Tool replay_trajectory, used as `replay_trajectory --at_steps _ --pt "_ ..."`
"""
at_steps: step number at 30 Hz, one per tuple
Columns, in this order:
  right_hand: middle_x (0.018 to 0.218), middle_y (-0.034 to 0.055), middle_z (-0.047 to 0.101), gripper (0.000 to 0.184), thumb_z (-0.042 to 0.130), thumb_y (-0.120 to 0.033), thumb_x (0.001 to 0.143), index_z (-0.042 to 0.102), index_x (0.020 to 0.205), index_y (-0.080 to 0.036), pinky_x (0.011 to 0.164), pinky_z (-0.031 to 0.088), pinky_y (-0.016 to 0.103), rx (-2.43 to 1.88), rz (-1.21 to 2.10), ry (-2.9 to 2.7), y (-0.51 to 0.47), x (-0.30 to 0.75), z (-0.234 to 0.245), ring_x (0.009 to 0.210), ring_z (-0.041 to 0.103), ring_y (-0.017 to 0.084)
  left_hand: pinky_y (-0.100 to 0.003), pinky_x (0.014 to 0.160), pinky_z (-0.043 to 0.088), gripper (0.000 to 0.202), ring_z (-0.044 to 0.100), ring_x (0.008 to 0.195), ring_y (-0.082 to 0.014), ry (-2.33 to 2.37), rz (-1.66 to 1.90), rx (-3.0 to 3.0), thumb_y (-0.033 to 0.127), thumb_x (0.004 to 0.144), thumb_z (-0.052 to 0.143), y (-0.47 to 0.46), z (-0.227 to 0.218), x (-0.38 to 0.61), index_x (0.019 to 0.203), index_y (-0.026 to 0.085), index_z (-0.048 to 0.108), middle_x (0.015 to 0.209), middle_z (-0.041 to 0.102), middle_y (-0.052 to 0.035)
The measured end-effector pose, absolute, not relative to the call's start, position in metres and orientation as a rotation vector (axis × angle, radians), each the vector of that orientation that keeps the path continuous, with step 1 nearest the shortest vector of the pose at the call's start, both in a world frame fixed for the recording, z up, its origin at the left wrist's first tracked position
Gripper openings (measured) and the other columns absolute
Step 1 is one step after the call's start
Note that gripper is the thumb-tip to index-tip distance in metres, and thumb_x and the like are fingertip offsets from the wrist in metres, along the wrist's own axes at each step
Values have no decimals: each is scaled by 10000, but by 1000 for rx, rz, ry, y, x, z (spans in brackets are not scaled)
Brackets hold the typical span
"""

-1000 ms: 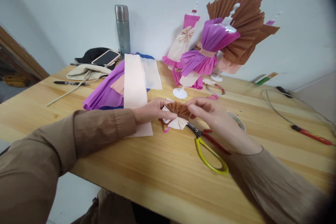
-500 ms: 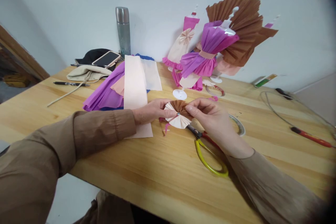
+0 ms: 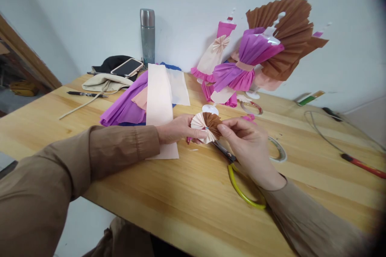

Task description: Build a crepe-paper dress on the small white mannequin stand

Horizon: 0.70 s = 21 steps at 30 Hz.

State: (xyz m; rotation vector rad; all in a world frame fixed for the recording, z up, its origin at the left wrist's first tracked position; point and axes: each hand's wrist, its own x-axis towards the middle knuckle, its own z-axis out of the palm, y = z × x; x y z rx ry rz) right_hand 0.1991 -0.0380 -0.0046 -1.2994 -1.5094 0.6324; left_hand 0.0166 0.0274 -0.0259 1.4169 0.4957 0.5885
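A round pleated paper rosette [image 3: 212, 122], half cream and half brown with a small shiny bead at its centre, is held between both hands above the table. My left hand [image 3: 181, 129] pinches its cream side, thumb on top. With thumb and forefinger, my right hand [image 3: 249, 144] grips the brown edge. Scissors with yellow handles [image 3: 233, 174] lie on the table below, partly covered by my right hand. A strip of pale pink paper [image 3: 156, 100] runs under my left wrist, and a roll of tape [image 3: 282, 150] lies just right of my right hand.
Crepe-paper dresses on small stands, one purple [image 3: 250, 58] with a large brown fan [image 3: 289, 28], stand by the wall. Purple paper [image 3: 129, 106], a pen [image 3: 86, 94], a phone [image 3: 127, 67] and a flask [image 3: 147, 40] are to the left. A red-handled tool [image 3: 362, 164] lies at right.
The rosette has tilted and turned slightly between my fingers, with both hands still gripping it. The whole view has shifted, so the things on the table appear a little further right.
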Motion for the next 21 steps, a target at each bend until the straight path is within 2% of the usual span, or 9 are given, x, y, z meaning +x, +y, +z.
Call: replay_trajectory --at_steps 3,5,8,10,13,15,18,21 --pt "711 14 659 198 608 -389 824 641 755 -207 620 474 287 -1316 630 -1581 -36 207 2 629 584 148 -168 446 386 445 564 567 -83 505 598 1396 491 655 818 27 -26 17 781 108 631 682 638 -29" --pt "737 24 677 216 567 -400 843 643 789 -205 612 466 292 -1426 618 -1768 -37 218 14 641 602 158 -167 430 373 429 566 563 -85 526 612 1390 476 665 813 28 -26 17 783 103 636 684 647 -36" --pt "612 4 637 214 597 -388 814 613 687 -216 521 367 285 -1754 593 -2314 -46 238 33 523 539 148 -162 422 362 407 577 564 -84 576 639 1383 449 676 803 27 -27 17 795 97 636 713 662 -46" --pt "619 -9 645 36 620 -263 767 617 750 -231 521 329 281 -1853 564 -2556 -56 246 39 530 541 151 -156 417 347 384 555 542 -71 586 668 1378 432 681 793 27 -27 18 758 98 619 683 642 -33" --pt "679 -6 664 234 591 -126 707 614 904 -251 545 328 281 -1872 538 -2633 -67 249 38 596 583 168 -154 408 333 369 527 522 -61 588 718 1373 423 687 778 27 -28 19 745 102 606 646 613 -17" --pt "712 0 667 324 561 -104 709 608 991 -256 555 339 280 -1856 560 -2643 -68 249 33 629 604 175 -154 401 332 371 538 534 -69 609 739 1376 425 687 775 27 -28 19 770 102 611 654 616 -20" --pt "764 12 674 453 594 -140 703 588 1139 -259 577 369 286 -1878 553 -2662 -64 254 23 677 630 200 -152 403 341 370 551 543 -74 623 750 1375 424 684 774 28 -29 19 770 104 609 658 617 -22" --pt "900 58 691 600 681 -213 664 562 1251 -249 618 411 314 -1937 437 -2647 -59 264 13 762 656 248 -155 410 353 368 550 531 -71 619 753 1363 416 677 778 29 -31 18 759 103 603 657 623 -25"
